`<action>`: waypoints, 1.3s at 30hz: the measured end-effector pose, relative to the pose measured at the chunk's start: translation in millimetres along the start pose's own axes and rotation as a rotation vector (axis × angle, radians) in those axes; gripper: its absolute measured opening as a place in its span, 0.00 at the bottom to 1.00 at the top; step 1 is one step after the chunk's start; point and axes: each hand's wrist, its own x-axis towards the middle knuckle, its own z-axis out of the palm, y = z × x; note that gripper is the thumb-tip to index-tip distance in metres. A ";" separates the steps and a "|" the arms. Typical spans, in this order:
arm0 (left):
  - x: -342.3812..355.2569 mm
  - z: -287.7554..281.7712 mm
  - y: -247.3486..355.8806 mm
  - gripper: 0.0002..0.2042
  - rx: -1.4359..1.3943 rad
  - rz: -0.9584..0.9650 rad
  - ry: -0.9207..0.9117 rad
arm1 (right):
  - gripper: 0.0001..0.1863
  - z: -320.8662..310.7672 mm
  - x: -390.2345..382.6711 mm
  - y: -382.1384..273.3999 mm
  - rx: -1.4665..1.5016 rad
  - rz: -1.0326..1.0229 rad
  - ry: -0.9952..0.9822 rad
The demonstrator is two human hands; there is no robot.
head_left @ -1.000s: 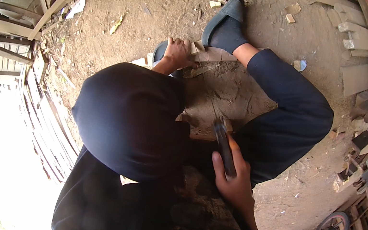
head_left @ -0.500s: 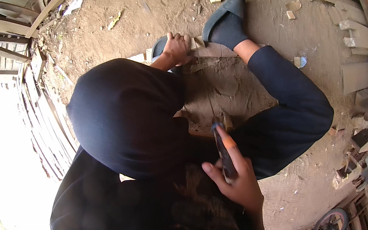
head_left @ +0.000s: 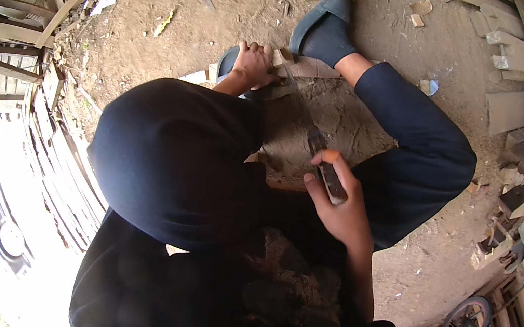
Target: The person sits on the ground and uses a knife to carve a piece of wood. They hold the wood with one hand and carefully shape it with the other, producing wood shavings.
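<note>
The right hand (head_left: 342, 213) is holding a long, dark-handled hand tool (head_left: 333, 186), with its fingers and thumb wrapped tight around the handle; the tool is pointing away from the body, toward a thin, pale wooden board (head_left: 316, 70); the left hand (head_left: 253, 64) is resting on the board, left of its middle, and I cannot tell if its fingers are squeezing it. The board is lying low over the brown dirt ground (head_left: 407, 271); a grey slipper (head_left: 324, 18) is sitting just beside it; flat wood scraps (head_left: 510, 111) are lining the ground's right edge.
</note>
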 end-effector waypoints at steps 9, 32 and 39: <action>4.4 9.7 2.0 0.40 0.004 -0.010 0.017 | 0.14 4.9 -4.0 -28.1 -0.030 0.056 -0.003; 5.9 13.4 -2.5 0.43 -0.018 0.050 -0.032 | 0.16 0.9 -13.1 -4.8 -0.003 0.010 0.029; 6.3 1.2 -14.3 0.35 0.067 0.145 -0.109 | 0.16 -9.2 -56.9 -2.9 0.048 0.100 -0.031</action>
